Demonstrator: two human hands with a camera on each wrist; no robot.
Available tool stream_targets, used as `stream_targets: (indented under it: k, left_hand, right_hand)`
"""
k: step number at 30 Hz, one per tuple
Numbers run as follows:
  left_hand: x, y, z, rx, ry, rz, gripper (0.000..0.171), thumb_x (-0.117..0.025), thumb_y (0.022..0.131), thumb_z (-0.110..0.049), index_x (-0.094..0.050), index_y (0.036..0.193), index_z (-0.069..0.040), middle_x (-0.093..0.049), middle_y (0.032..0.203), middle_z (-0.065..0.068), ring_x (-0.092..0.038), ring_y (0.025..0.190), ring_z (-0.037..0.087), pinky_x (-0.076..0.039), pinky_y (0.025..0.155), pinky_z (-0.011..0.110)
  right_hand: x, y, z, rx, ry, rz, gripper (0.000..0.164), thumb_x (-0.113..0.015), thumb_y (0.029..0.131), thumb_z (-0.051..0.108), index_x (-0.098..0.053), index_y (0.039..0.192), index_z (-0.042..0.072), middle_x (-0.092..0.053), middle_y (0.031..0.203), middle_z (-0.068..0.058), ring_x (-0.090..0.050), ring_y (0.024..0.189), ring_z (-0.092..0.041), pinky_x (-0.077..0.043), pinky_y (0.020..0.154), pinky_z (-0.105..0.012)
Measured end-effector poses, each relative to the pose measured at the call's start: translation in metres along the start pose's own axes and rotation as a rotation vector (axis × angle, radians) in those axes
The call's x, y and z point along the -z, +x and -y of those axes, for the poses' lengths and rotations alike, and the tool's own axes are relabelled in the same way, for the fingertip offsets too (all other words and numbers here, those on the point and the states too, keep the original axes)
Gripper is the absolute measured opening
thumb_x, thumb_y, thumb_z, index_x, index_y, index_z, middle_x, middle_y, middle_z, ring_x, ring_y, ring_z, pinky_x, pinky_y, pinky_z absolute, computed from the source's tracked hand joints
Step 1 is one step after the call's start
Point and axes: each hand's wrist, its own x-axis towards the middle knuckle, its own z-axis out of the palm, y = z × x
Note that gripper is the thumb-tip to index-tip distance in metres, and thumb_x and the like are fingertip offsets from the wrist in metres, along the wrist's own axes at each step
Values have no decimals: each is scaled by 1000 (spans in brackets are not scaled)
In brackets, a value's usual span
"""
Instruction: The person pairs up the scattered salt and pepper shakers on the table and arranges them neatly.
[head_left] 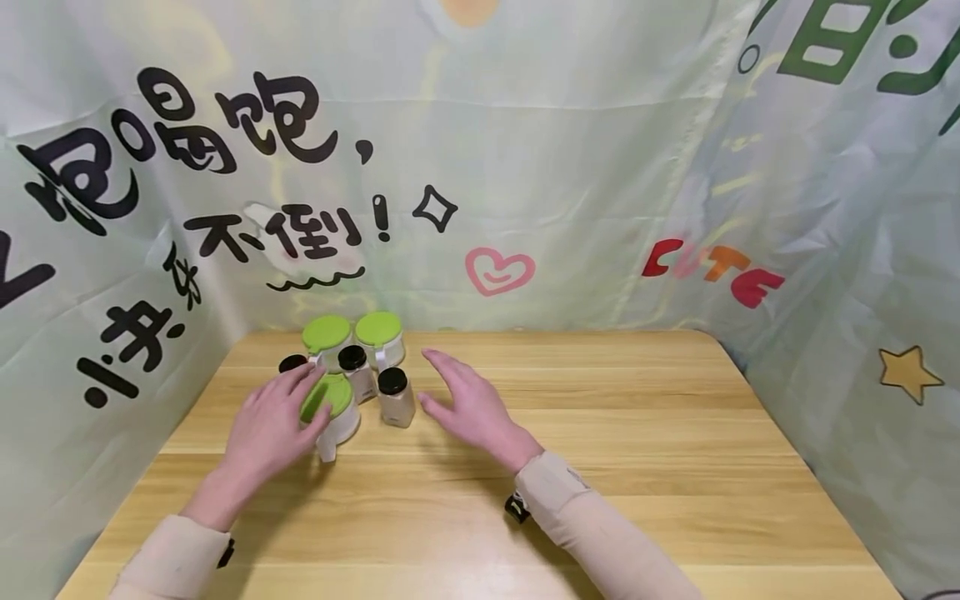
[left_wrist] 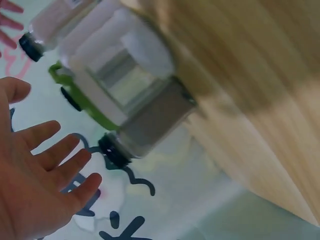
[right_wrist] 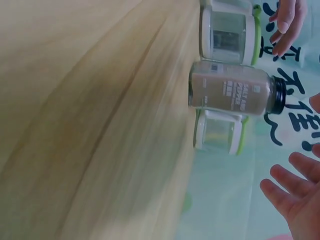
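My left hand (head_left: 273,421) is spread beside and above the front green-lidded jar (head_left: 343,421), whose white handle points toward me. In the left wrist view its fingers stand apart from the jars, holding nothing. Partly behind that hand shows a black-capped bottle (head_left: 292,362). My right hand (head_left: 472,404), fingers loosely extended, hovers right of a black-capped seasoning bottle (head_left: 396,402) with printed white lettering; a gap separates them. Another black-capped bottle (head_left: 358,377) stands in the middle of the group. Two more green-lidded jars (head_left: 327,333) (head_left: 379,331) stand upright behind it.
The light wooden table (head_left: 600,467) reaches back to a printed cloth (head_left: 570,183), which also hangs along both sides. All the jars and bottles cluster at the table's back left. A small black object (head_left: 517,507) sits by my right sleeve.
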Motion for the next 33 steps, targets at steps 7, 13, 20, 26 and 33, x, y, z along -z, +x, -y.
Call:
stream_targets:
  k: [7, 13, 20, 26, 33]
  left_hand:
    - [-5, -5, 10, -15, 11, 77, 73, -62, 101, -43, -40, 158, -2, -37, 162, 23, -42, 141, 50, -37, 111, 70]
    - [-11, -9, 13, -8, -39, 43, 76, -65, 99, -42, -40, 157, 0, -40, 158, 26, -45, 136, 52, -43, 104, 72]
    - [-21, -11, 14, 44, -107, -8, 80, -75, 92, -36, -42, 153, 5, -46, 147, 28, -50, 128, 50, -50, 95, 69]
    - [-24, -9, 11, 127, -183, -7, 85, -79, 88, -34, -41, 152, 7, -46, 142, 30, -50, 125, 50, -50, 92, 71]
    - [-27, -8, 9, 238, -364, 0, 86, -83, 85, -23, -39, 150, 11, -39, 144, 35, -45, 129, 52, -42, 106, 71]
  right_hand:
    - [-9, 10, 5, 8, -8, 57, 71, -61, 104, 44, -33, 163, 16, -40, 164, -5, -43, 148, -27, -36, 121, -45]
    - [-20, 19, 6, -26, 62, 68, 72, -65, 102, 44, -36, 162, 15, -43, 162, -5, -45, 147, -26, -37, 121, -43]
    - [-31, 27, 7, -59, 148, 78, 74, -71, 98, 43, -40, 160, 16, -48, 159, -3, -47, 145, -25, -39, 120, -42]
    - [-40, 30, 4, -68, 241, 67, 78, -79, 93, 35, -42, 158, 12, -54, 154, -6, -55, 136, -24, -49, 111, -37]
    - [-50, 33, 5, -95, 340, 48, 67, -82, 91, 26, -52, 148, 7, -61, 143, -9, -62, 125, -22, -56, 102, -34]
